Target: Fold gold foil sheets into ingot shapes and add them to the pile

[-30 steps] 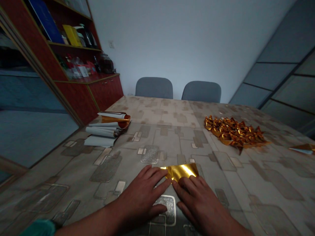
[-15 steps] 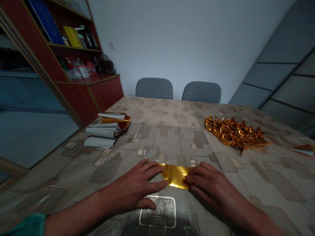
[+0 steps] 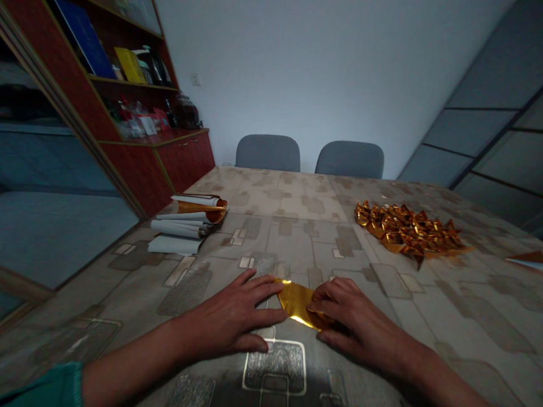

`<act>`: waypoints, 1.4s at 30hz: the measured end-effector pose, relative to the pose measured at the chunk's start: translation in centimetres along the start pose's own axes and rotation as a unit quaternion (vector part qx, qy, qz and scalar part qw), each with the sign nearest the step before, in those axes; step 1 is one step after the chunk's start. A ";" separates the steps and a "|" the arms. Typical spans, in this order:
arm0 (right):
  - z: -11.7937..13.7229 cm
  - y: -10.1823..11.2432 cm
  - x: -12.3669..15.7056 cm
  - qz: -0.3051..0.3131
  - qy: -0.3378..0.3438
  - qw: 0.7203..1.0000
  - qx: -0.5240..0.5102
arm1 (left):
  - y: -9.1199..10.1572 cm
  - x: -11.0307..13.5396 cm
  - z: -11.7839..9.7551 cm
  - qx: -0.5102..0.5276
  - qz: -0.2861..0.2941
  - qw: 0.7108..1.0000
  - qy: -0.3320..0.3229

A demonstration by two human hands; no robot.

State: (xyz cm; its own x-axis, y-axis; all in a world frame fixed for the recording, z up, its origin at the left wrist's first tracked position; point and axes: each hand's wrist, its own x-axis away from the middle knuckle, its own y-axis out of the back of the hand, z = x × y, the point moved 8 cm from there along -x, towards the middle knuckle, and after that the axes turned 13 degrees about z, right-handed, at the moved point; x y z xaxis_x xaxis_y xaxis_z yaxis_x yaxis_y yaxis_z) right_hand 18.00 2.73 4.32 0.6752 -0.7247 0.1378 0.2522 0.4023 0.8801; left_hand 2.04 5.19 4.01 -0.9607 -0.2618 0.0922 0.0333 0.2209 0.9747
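Observation:
A folded strip of gold foil (image 3: 299, 302) lies slantwise on the patterned table cover (image 3: 271, 195), close to the table's near side. My right hand (image 3: 352, 322) rests on the foil's right end, with the fingers over it. My left hand (image 3: 229, 316) lies flat on the table, and its fingertips reach the foil's left end. Farther right sits a heap of small folded gold foil pieces (image 3: 409, 233). A stack of white-backed sheets with rolled gold foil (image 3: 186, 223) stands ahead and left of my hands.
A loose foil piece (image 3: 526, 259) lies at the right edge of view. Beyond the table stand two grey chairs (image 3: 309, 155). A red-brown wooden cabinet (image 3: 184, 161) with cluttered shelves is at the left, and grey panels (image 3: 483, 147) are at the right.
The foil has turned slantwise and looks narrower. My right hand has moved onto its right end, and my left hand has drawn slightly back to the left.

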 end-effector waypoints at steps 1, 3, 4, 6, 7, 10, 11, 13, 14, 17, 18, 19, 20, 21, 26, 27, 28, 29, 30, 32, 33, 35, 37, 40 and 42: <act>0.3 -0.2 -0.1 -0.001 0.004 1.000 0.000 | 0.2 0.0 0.2 -0.005 -0.001 1.000 0.000; 1.0 -0.7 -0.4 0.002 0.013 1.000 -0.004 | 0.6 -0.1 0.6 -0.004 -0.021 1.000 0.009; 1.3 -0.9 -0.6 0.006 0.017 1.000 -0.006 | 0.8 -0.3 0.7 0.003 -0.034 0.999 0.015; 1.8 -1.0 -1.1 0.015 0.028 0.999 -0.012 | 0.8 -0.7 1.0 0.026 -0.050 0.998 0.032; 1.8 -1.0 -1.4 0.023 0.032 0.999 -0.018 | 0.5 -1.0 1.0 0.035 -0.045 0.998 0.037; 0.6 0.1 -1.9 0.013 0.020 0.998 -0.060 | 0.0 -1.9 1.1 0.040 -0.041 0.997 0.059; -0.3 0.7 -1.9 -0.013 -0.001 0.997 -0.075 | -0.1 -2.1 1.2 0.039 -0.041 0.997 0.060; -2.1 1.5 -1.9 -0.044 -0.047 0.994 -0.092 | -0.3 -2.4 1.2 0.038 -0.041 0.997 0.055; -2.9 1.7 -1.9 -0.063 -0.071 0.991 -0.094 | -0.3 -2.5 1.3 0.036 -0.045 0.997 0.050; -3.7 1.6 -1.9 -0.074 -0.081 0.988 -0.110 | -0.3 -2.5 1.7 0.028 -0.059 0.997 0.038; -3.6 1.4 -2.0 -0.070 -0.074 0.988 -0.114 | -0.3 -2.4 2.0 0.026 -0.063 0.997 0.038; -3.5 1.3 -2.0 -0.067 -0.066 0.988 -0.119 | -0.3 -2.3 2.2 0.024 -0.066 0.997 0.037; -3.3 1.2 -2.1 -0.065 -0.060 0.988 -0.123 | -0.2 -2.1 2.5 0.022 -0.069 0.997 0.036; -3.1 1.2 -2.1 -0.063 -0.056 0.988 -0.127 | -0.1 -1.9 2.7 0.022 -0.071 0.997 0.037; -1.6 1.8 -2.2 -0.113 -0.011 0.988 -0.105 | -0.1 -2.0 2.4 0.026 -0.062 0.997 0.025; -1.2 2.1 -2.2 -0.136 0.000 0.987 -0.086 | -0.2 -2.1 2.2 0.022 -0.059 0.998 0.029; -1.0 2.4 -2.1 -0.155 0.007 0.986 -0.066 | -0.3 -2.3 2.1 0.015 -0.059 0.998 0.034; -0.7 2.4 -2.1 -0.166 0.013 0.985 -0.049 | -0.3 -2.4 2.0 0.009 -0.059 0.997 0.040; -0.6 2.4 -2.3 -0.167 0.017 0.985 -0.034 | -0.4 -2.4 1.9 0.004 -0.061 0.997 0.042; -0.4 1.7 -2.7 -0.137 0.016 0.990 -0.008 | -0.5 -2.5 1.9 -0.003 -0.061 0.997 0.042; -0.5 1.3 -3.0 -0.114 0.011 0.993 0.004 | -0.5 -2.5 1.9 -0.006 -0.063 0.997 0.039; -0.7 0.4 -3.5 -0.076 -0.005 0.997 0.025 | -0.3 -2.4 1.8 -0.013 -0.072 0.997 0.034; -0.9 -0.1 -3.7 -0.058 -0.015 0.998 0.032 | 0.0 -2.3 1.4 -0.014 -0.088 0.996 0.030; -0.9 -0.3 -3.6 -0.056 -0.018 0.998 0.027 | 0.2 -2.4 0.0 0.015 -0.111 0.993 0.023; -0.8 -0.3 -3.4 -0.056 -0.020 0.998 0.025 | -0.3 -2.7 -1.2 0.036 -0.096 0.995 0.014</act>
State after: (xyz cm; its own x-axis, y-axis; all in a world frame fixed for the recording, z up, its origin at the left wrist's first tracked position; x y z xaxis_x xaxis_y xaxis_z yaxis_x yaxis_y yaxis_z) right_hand 16.14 5.53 3.24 0.6165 -0.7855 0.0541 0.2896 0.2902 0.9121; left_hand 4.91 4.71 3.73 -0.9391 -0.3322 -0.0881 -0.1714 0.2305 0.9579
